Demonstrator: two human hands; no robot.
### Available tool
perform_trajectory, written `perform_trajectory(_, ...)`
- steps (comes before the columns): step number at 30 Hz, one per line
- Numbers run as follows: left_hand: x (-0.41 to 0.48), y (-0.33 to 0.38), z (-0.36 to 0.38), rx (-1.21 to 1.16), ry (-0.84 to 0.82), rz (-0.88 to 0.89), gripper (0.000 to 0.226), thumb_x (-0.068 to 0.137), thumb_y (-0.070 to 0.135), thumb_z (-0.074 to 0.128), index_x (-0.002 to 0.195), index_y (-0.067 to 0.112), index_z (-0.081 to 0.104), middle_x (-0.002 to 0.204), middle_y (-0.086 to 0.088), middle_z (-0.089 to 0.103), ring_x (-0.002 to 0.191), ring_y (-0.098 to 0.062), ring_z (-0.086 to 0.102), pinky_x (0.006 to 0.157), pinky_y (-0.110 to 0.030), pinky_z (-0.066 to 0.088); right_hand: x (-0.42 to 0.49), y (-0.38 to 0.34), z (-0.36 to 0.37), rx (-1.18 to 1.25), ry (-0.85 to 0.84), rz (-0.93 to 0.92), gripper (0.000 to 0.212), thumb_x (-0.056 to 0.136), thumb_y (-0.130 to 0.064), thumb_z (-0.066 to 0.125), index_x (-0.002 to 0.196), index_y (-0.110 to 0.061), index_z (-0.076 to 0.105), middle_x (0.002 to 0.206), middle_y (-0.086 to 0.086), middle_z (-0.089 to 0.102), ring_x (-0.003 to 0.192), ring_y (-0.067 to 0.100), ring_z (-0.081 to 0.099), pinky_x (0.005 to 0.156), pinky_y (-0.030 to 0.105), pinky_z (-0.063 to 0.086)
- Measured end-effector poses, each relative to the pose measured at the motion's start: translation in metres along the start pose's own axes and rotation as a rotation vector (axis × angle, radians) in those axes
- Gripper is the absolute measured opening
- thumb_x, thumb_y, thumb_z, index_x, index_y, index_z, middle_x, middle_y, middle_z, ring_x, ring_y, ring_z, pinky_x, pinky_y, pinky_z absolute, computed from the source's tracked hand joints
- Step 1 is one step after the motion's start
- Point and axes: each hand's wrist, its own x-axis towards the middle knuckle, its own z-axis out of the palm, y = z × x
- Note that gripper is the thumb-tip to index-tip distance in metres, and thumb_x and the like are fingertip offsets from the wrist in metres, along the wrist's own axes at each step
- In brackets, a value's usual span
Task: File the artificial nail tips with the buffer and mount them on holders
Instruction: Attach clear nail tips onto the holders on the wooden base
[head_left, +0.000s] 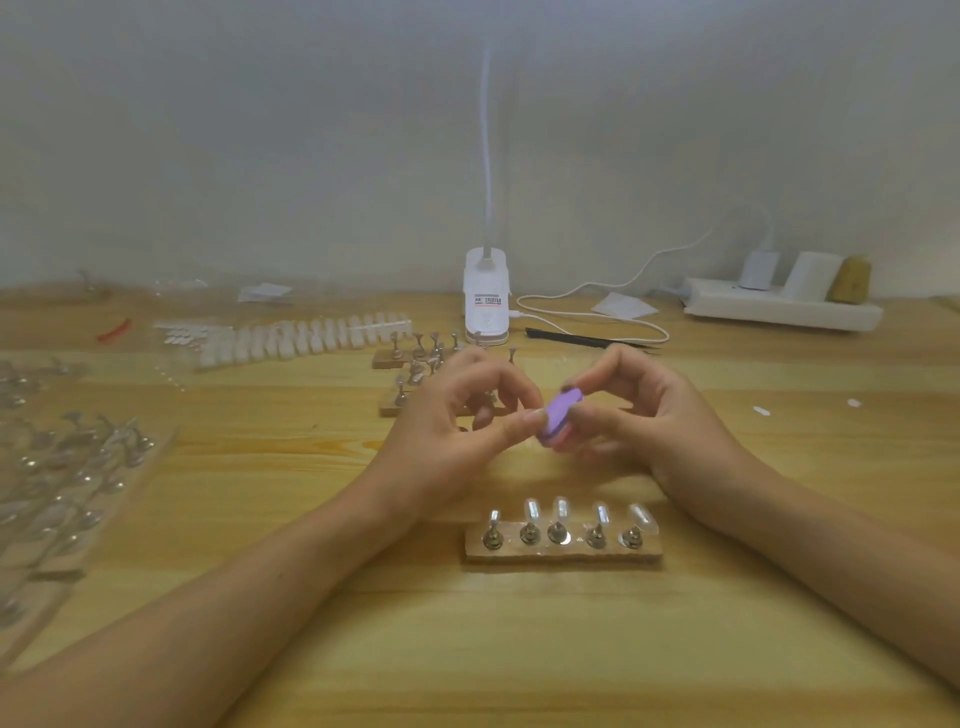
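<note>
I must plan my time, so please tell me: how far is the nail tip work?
Done: five tips stand mounted on the near holder base. In hand: the right hand holds the purple buffer, the left hand pinches at its edge; any tip there is hidden. Left: the holders on the far bases look mostly empty, and a row of loose tips waits behind.

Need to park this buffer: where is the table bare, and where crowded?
Bare wood lies near you, below the loaded holder strip, and to the right, between the right hand and the power strip, save two white scraps. Crowded: the spare holders on the left, the nail tip rows, the holder strips behind the buffer.
</note>
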Motion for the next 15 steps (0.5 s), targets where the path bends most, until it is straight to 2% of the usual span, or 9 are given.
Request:
perform_trajectory(2, 0.0003, -0.0003, 0.0003, 0.000, -0.012, 0.007, 0.010, 0.085, 0.010, 0.074, 0.080, 0.016, 0.069, 0.088, 0.003, 0.058, 0.073, -0.001, 0.050, 0.070, -0.017, 0.044, -0.0010, 0.0009, 0.0009, -0.054, -0.041, -0.017, 0.020, 0.075, -0.027, 0.081, 0.085, -0.021, 0.066, 0.097, 0.003, 0.074, 0.076, 0.024, 0.075, 0.055, 0.024, 0.056)
perform_trajectory(5, 0.0009, -0.0013, 0.0006, -0.023, 0.001, -0.003, 0.008, 0.085, 0.011, 0.073, 0.081, 0.016, 0.068, 0.088, 0.003, 0.059, 0.075, -0.004, 0.053, 0.071, -0.017, 0.045, -0.0010, 0.0002, 0.0001, -0.008, 0.026, -0.009, 0.015, 0.077, -0.027, 0.078, 0.084, -0.023, 0.066, 0.095, 0.006, 0.075, 0.080, 0.025, 0.075, 0.053, 0.023, 0.054)
perform_trajectory(8, 0.0009, -0.0027, 0.0003, -0.025, 0.013, 0.002, 0.010, 0.086, 0.012, 0.072, 0.081, 0.018, 0.068, 0.090, 0.002, 0.061, 0.078, -0.006, 0.055, 0.072, -0.019, 0.046, -0.0019, 0.0016, 0.0018, -0.077, -0.096, -0.020, 0.015, 0.080, -0.019, 0.080, 0.086, -0.020, 0.066, 0.099, 0.007, 0.074, 0.079, 0.027, 0.075, 0.059, 0.025, 0.058)
perform_trajectory(12, 0.0000, -0.0026, 0.0005, -0.017, 0.000, 0.006, 0.011, 0.086, 0.012, 0.074, 0.080, 0.021, 0.068, 0.089, 0.005, 0.060, 0.076, -0.009, 0.054, 0.071, -0.019, 0.046, -0.0012, 0.0006, -0.0002, 0.000, 0.058, -0.021, 0.019, 0.078, -0.024, 0.077, 0.088, -0.016, 0.063, 0.095, 0.007, 0.075, 0.082, 0.025, 0.075, 0.057, 0.025, 0.056)
perform_trajectory(15, 0.0004, -0.0031, -0.0004, -0.040, 0.027, -0.009, 0.008, 0.086, 0.013, 0.072, 0.081, 0.018, 0.068, 0.091, 0.003, 0.061, 0.078, -0.009, 0.055, 0.073, -0.019, 0.046, -0.0023, 0.0021, 0.0020, -0.080, -0.115, -0.009, 0.017, 0.078, -0.019, 0.081, 0.086, -0.018, 0.065, 0.098, 0.009, 0.074, 0.079, 0.028, 0.075, 0.062, 0.028, 0.059)
